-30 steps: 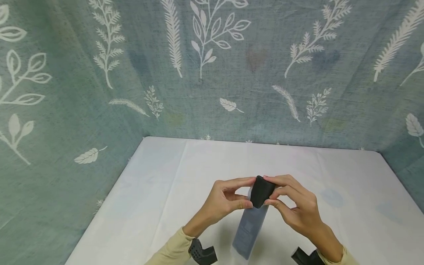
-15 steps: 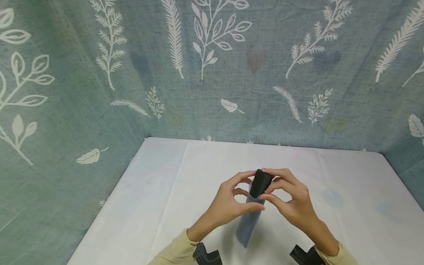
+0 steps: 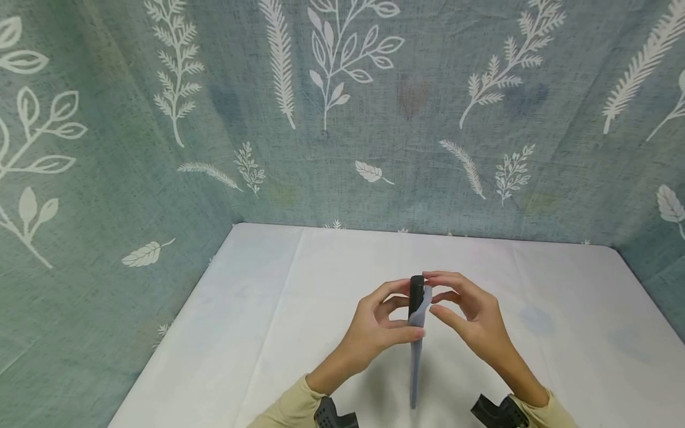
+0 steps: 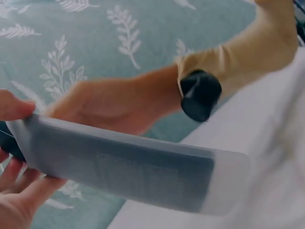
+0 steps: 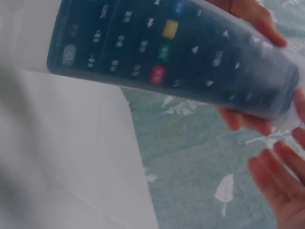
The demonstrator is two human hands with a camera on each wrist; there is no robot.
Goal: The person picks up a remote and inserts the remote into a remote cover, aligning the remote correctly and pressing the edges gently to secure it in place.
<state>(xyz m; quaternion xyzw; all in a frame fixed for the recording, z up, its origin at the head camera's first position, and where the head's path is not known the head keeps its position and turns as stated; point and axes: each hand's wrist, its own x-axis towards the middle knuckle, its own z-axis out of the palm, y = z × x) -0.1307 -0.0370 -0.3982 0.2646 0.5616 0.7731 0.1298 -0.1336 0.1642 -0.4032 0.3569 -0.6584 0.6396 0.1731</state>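
A dark remote control [image 5: 190, 62] sits in a long translucent sleeve [image 3: 416, 362], its keys showing through the film in the right wrist view. In the head view its bare black end [image 3: 415, 294] shows beside the flared lip of the sleeve. My left hand [image 3: 374, 324] grips this upper end, thumb on the near edge and fingers on the far side. Around the lip hovers my right hand [image 3: 473, 312], fingers loosely bent, with a fingertip at the top end and the thumb apart from the sleeve. The sleeve extends past the remote control's lower end in the left wrist view.
The white table [image 3: 299, 279] lies under both hands. Green leaf-patterned cloth [image 3: 310, 172] hangs behind it and at its sides. Black wrist cameras [image 3: 500, 411] sit at the sleeve cuffs.
The remote control and its sleeve have turned from showing a broad face to edge-on in the head view. The right thumb has come away from the black end, while the left hand keeps its grip.
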